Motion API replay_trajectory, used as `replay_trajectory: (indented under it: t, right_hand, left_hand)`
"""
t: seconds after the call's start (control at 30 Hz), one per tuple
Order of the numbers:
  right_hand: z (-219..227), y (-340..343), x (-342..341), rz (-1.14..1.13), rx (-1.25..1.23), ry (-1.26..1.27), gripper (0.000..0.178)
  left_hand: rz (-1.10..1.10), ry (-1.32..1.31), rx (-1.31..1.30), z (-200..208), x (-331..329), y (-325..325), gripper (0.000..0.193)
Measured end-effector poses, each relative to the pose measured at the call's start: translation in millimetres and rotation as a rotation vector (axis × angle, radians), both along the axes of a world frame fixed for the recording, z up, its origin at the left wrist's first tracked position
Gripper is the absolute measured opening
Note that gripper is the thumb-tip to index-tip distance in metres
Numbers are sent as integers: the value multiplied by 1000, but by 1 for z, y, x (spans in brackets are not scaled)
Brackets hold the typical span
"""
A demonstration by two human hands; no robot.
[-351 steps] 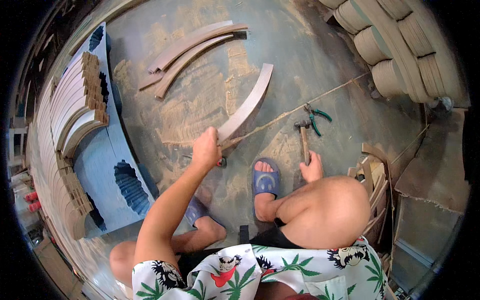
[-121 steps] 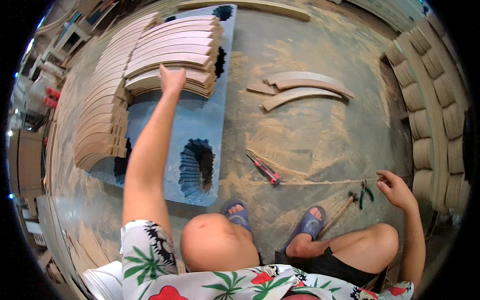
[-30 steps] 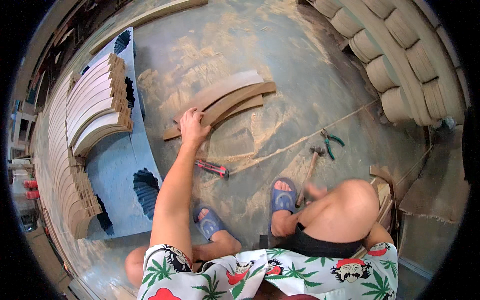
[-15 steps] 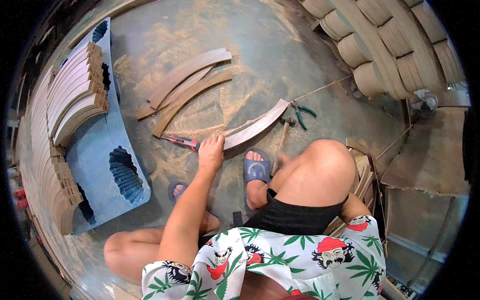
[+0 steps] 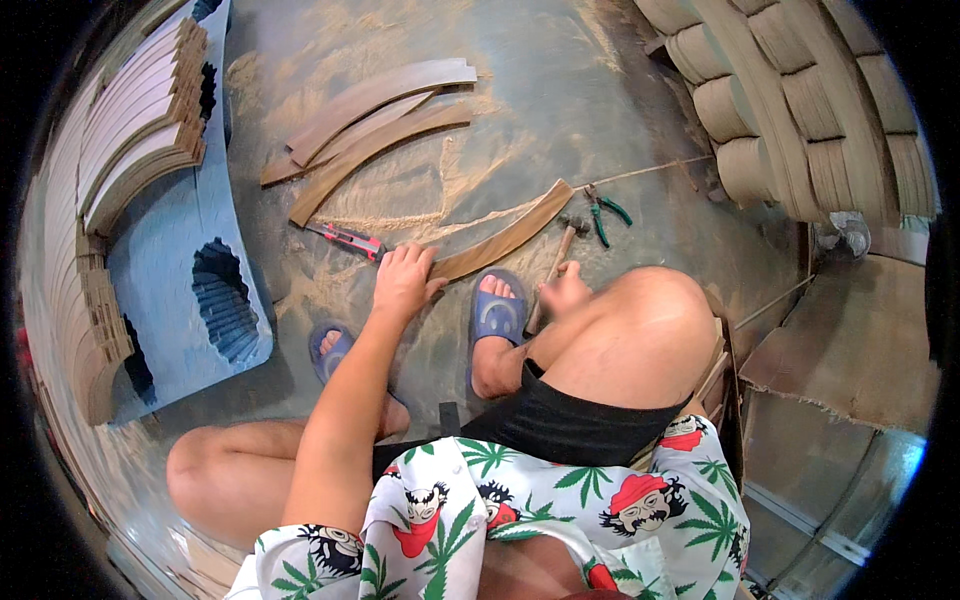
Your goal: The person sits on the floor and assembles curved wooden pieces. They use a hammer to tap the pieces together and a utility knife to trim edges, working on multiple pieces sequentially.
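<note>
Head view: our outstretched left hand [image 5: 402, 284] grips a curved brown wooden strip [image 5: 510, 237]. Our right hand [image 5: 564, 288] blurs, its grip unclear.

Curved wooden strips [image 5: 370, 100], a cutter [image 5: 352, 240] and pliers [image 5: 596, 200] are supported by the floor [image 5: 560, 90]. Stacked pieces [image 5: 140, 120] are carried by a blue pallet [image 5: 165, 290].

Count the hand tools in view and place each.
3: the red utility knife beside the left hand, the hammer by the right hand, and the green-handled pliers right of the hammer's head. Others may be hidden.
</note>
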State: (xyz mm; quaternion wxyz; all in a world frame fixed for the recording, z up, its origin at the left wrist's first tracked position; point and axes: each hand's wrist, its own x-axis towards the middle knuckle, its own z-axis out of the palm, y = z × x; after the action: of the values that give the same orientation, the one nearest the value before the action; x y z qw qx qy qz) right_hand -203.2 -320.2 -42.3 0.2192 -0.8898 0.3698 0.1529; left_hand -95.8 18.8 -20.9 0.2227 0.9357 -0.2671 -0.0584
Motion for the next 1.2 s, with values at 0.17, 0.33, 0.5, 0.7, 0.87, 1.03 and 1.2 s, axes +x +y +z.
replay_trajectory:
  t: [0.17,0.33,0.5,0.7,0.87,1.03,1.2]
  right_hand:
    - [-17,-17,-7,-60,19,-243,62]
    - [-17,-66,-8,37,99,-76,55]
    - [-13,-94,-1,-220,243,-69,40]
    - [-22,-129,-10,9,224,-304,31]
    - [-1,-86,10,157,424,-265,36]
    - [13,-62,14,295,449,-173,41]
    - [18,-60,2,133,480,-169,38]
  left_hand:
    - [-14,-7,62,-12,-13,-6,61]
    - [129,-41,49,-10,-17,-7,58]
    - [262,-18,42,-15,-16,-4,57]
    - [263,-21,-26,-19,-20,-26,56]
    - [265,18,-16,-19,-23,-24,56]
    - [264,43,-19,-15,-20,-27,58]
    - [262,13,-52,-9,-16,-32,62]
